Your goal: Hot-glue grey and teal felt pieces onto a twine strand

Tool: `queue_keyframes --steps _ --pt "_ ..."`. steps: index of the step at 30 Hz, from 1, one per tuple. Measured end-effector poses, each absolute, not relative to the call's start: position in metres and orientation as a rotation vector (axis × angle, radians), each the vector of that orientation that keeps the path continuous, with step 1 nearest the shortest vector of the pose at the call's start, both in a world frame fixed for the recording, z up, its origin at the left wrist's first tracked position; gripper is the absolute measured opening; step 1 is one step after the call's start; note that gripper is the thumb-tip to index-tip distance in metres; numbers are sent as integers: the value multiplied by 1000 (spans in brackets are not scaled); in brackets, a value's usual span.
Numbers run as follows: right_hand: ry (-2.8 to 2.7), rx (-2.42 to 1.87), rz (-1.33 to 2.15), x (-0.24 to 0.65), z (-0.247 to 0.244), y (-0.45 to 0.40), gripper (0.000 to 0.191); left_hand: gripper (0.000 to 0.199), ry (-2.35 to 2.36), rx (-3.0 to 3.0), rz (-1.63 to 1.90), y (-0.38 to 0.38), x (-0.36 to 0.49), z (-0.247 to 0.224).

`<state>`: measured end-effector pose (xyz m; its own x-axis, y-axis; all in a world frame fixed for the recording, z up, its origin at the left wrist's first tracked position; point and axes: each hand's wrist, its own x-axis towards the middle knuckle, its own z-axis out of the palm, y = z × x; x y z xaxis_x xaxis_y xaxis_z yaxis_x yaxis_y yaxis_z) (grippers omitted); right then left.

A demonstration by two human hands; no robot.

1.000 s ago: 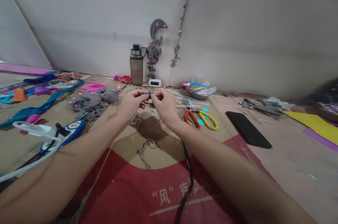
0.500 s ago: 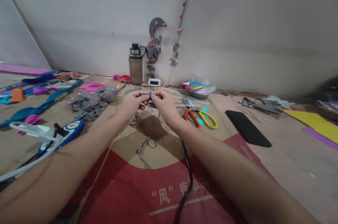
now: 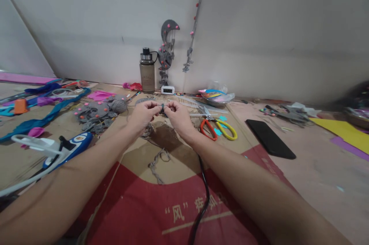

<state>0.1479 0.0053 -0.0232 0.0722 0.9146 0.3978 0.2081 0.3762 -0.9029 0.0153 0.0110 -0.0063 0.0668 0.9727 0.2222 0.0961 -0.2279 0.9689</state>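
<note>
My left hand (image 3: pixel 145 113) and my right hand (image 3: pixel 177 116) meet over the cardboard, their fingertips pinching a small dark green piece (image 3: pixel 162 107) between them. The piece is too small to make out fully. Below my hands, grey yarn (image 3: pixel 158 164) lies loosely looped on the cardboard (image 3: pixel 135 160). Scissors with one red and one yellow handle (image 3: pixel 226 129) rest to the right of my right hand, beside small turquoise shapes (image 3: pixel 218 132). Left of my left hand is a pile of grey felt pieces with pink and orange dots (image 3: pixel 93 112), next to a grey yarn ball (image 3: pixel 117 104).
A bottle (image 3: pixel 148 74) and a small white clock (image 3: pixel 167 90) stand near the wall. A black phone (image 3: pixel 270 139) lies right. A blue and white glue gun (image 3: pixel 72 147) is left, and a black cable (image 3: pixel 205 195) crosses the red print.
Both hands have stayed together at the small piece, with slight finger movement. The fingers of my left hand look more tucked in. The whole view has shifted slightly.
</note>
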Motion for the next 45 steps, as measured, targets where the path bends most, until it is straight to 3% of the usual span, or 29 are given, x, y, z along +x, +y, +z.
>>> queue_keyframes --steps 11,21,32,45 --pt "-1404 -1115 719 143 -27 6 12 17 1131 1588 1287 17 13 -13" --pt "-1342 -1144 747 148 -33 13 11 37 1024 1339 1079 18 12 -12" --pt "-1417 -1139 755 144 -30 6 14 22 1105 1430 1213 20 12 -15" --pt "-1389 -1160 717 148 -33 9 12 28 1000 1372 1107 23 9 -17"
